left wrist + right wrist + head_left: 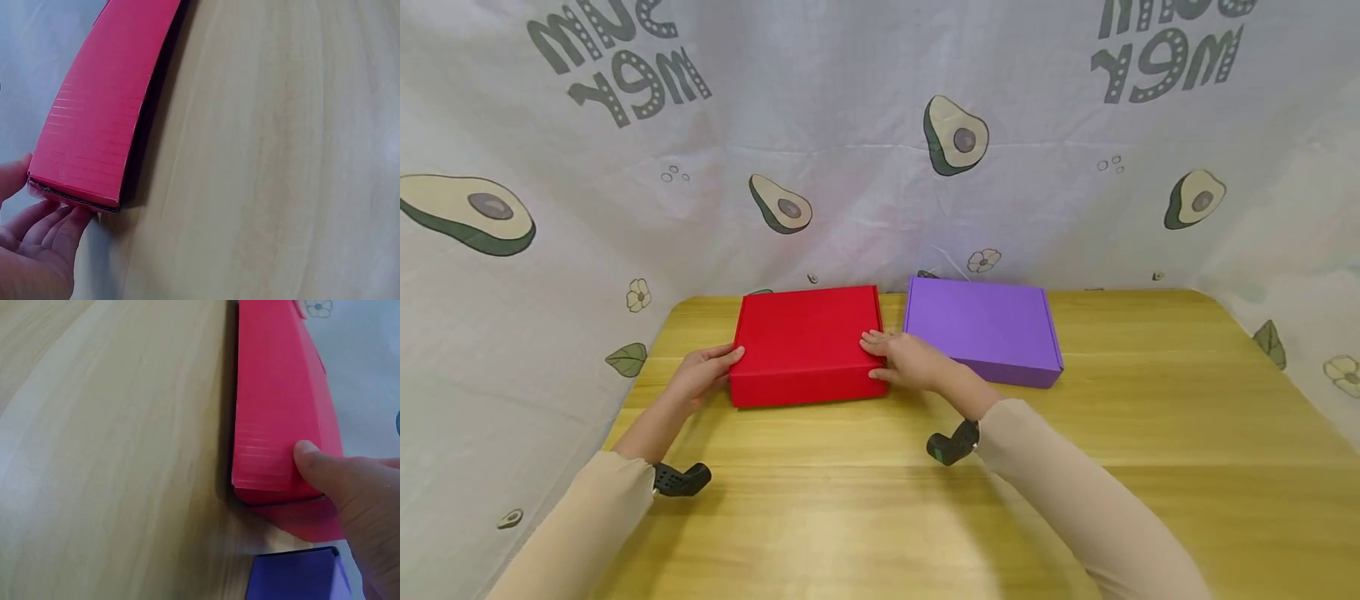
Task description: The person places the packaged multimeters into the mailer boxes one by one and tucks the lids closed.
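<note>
On the worktop (1150, 433), left of the purple box (981, 329), sits the red box (805, 346). My left hand (700, 375) touches one end with straight fingers; my right hand (906, 360) clasps the other, thumb on the front. I'd best press evenly and lift level.

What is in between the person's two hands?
The red box lies between them, flat on the wooden table. The left hand touches its left side and the right hand grips its right edge, clearest in the head view.

The red box (100, 119) hides its own far side in both wrist views, and the purple box (294, 575) is cut off.
</note>
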Demonstrator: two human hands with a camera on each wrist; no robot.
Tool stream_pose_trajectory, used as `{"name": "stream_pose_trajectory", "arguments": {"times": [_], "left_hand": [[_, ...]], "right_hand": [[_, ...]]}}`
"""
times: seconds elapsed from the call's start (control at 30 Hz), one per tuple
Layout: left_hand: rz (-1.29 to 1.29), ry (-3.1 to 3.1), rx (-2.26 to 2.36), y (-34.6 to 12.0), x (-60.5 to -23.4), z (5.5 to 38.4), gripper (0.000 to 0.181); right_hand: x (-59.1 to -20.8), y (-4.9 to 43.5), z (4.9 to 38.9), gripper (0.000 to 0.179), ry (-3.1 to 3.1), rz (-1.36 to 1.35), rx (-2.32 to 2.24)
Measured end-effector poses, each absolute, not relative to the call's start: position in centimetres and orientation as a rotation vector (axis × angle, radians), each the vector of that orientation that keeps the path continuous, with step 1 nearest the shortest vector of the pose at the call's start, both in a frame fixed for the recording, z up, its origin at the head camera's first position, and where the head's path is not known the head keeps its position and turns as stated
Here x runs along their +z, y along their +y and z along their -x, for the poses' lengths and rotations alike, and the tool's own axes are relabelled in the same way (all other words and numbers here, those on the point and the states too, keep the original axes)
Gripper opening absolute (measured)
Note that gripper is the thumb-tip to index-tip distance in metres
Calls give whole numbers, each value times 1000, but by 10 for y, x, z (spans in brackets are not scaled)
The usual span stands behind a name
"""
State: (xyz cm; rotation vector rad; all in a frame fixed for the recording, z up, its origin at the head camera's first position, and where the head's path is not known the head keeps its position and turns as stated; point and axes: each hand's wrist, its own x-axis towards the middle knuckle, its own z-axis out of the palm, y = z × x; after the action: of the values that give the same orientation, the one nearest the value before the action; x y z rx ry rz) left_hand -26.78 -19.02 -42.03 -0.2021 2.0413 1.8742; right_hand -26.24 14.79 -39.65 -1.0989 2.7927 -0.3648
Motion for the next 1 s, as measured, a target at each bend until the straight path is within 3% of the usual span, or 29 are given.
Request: {"name": "stream_pose_trajectory", "arguments": {"times": [1.0], "left_hand": [[254, 2065, 1870, -189, -421, 267, 68]], "right_hand": [[-408, 152, 255, 60, 2872, 1154, -308]]}}
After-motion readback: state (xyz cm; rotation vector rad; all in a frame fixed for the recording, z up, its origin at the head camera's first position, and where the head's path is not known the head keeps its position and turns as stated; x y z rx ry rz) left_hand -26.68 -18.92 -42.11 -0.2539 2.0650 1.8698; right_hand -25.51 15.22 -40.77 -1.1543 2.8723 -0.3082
